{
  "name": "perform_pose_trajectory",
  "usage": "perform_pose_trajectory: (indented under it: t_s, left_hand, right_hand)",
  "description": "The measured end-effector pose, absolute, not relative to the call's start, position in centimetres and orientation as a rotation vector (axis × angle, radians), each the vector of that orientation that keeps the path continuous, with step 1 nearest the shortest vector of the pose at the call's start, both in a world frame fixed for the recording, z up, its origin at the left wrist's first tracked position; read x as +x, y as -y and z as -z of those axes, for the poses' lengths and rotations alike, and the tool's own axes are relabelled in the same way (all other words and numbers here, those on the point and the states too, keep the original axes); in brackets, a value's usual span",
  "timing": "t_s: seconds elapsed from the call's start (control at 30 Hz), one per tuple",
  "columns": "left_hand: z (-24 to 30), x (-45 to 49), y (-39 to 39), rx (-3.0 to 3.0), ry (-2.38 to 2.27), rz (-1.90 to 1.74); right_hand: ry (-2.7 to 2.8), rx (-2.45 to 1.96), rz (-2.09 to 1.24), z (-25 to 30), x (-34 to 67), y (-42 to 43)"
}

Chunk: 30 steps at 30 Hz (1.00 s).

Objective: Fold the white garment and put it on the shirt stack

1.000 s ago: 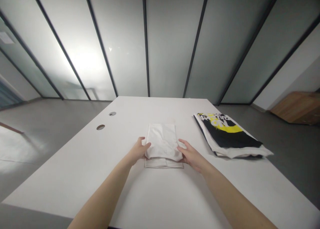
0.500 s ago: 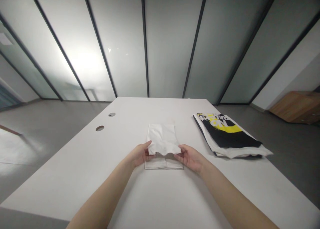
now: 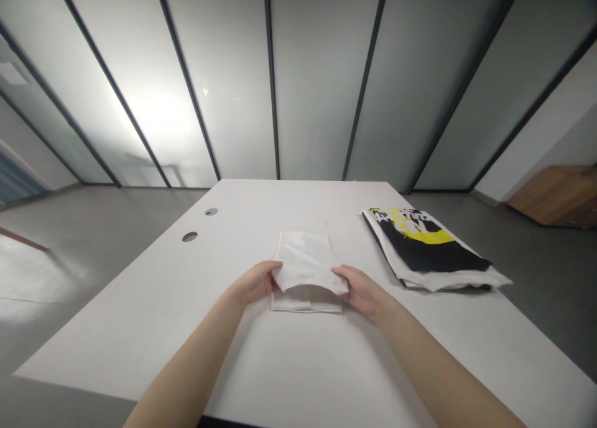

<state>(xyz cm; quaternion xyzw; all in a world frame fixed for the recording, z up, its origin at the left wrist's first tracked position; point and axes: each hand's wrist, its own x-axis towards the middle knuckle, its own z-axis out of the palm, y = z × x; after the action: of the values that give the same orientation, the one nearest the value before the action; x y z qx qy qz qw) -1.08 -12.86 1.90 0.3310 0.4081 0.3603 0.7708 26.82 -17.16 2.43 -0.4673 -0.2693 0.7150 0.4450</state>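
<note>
A folded white garment (image 3: pixel 305 260) lies in the middle of the white table (image 3: pixel 289 359). Its upper layer is lifted at the near edge, above a lower layer still flat on the table. My left hand (image 3: pixel 255 282) pinches the near left corner of that raised layer. My right hand (image 3: pixel 361 288) grips the near right corner, fingers closed on the cloth.
A folded stack of shirts, the top one black with a yellow and white print (image 3: pixel 426 247), lies at the table's right. Two round cable holes (image 3: pixel 189 236) are at the far left. Frosted glass panels stand behind. A wooden cabinet (image 3: pixel 555 195) is at far right.
The near edge of the garment's upper layer has risen off the lower layer. Both hands went from resting at its sides to pinching its corners.
</note>
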Motion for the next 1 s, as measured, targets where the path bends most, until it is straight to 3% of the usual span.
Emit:
perform_pose_trajectory:
  t_s: [0.17,0.37,0.57,0.83,1.0]
  left_hand:
    - [-1.1,-1.5,13.4,0.881,-0.990,-0.551]
    - [-2.0,-1.4,13.8,1.084,-1.058,-0.530]
    - [-2.5,-1.5,14.0,1.207,-1.391,-0.611]
    - [-2.5,-0.3,14.2,1.225,-1.323,-0.778]
    - [-4.0,-2.5,14.5,1.369,-1.139,-0.391]
  right_hand:
    - [0.797,-1.172,-1.803,-1.9,26.5,17.9]
    - [0.875,-1.371,-1.664,-2.1,26.5,18.0]
    - [0.874,-1.384,-1.691,-2.2,26.6,18.3]
    - [0.842,-1.228,-1.643,-1.9,25.8,17.8]
    - [0.980,-1.222,-1.827,-2.1,26.3,18.7]
